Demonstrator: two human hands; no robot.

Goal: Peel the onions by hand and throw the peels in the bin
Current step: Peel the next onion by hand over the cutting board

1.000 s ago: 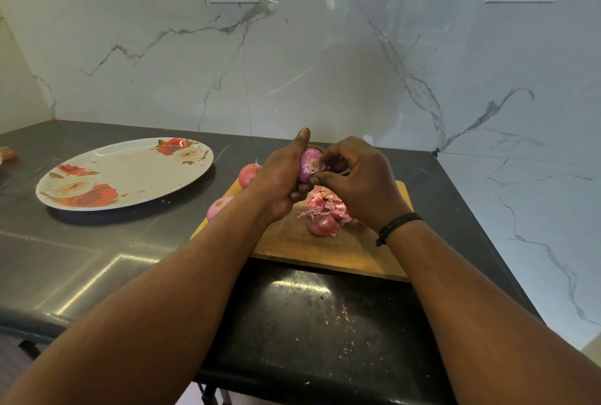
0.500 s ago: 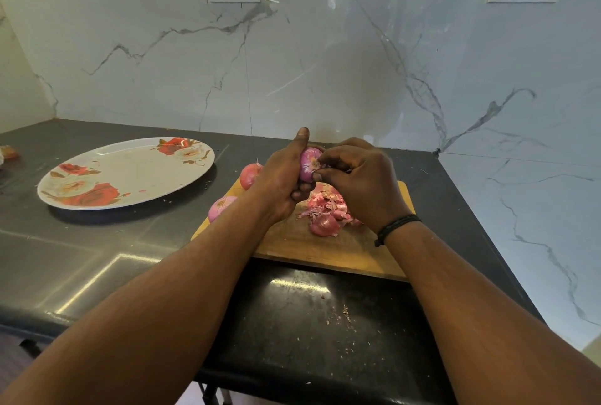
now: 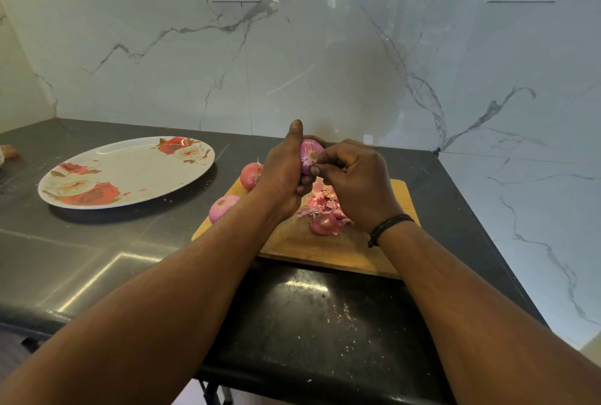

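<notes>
The onion [image 3: 309, 154] is up in the air over the far part of the board [image 3: 328, 248], held between both hands. The left hand [image 3: 282, 176] wraps around it, with the thumb sticking up and the fingers curled under. The right hand [image 3: 354, 181] has its fingers bent and pinches at a bit of skin near the onion's end. The onion looks small, round and light, and firm inside. Its outer skin is thin and dry, so it will likely tear into little bits and not come off in one piece. Under that skin the onion looks shiny, so I think it could slip; a snug grip all around it seems best. A good place to grab the skin is at the tip or root end, where loose edges stick out. A heap of peels [image 3: 320, 206] lies on the board under the hands. Two more onions [image 3: 224, 206] sit at the left of the board, one near and one far. A plate [image 3: 136, 173] with red flowers is on the worktop [image 3: 81, 258] to the left. I can see no bin. There are no labels or words to read anywhere.
</notes>
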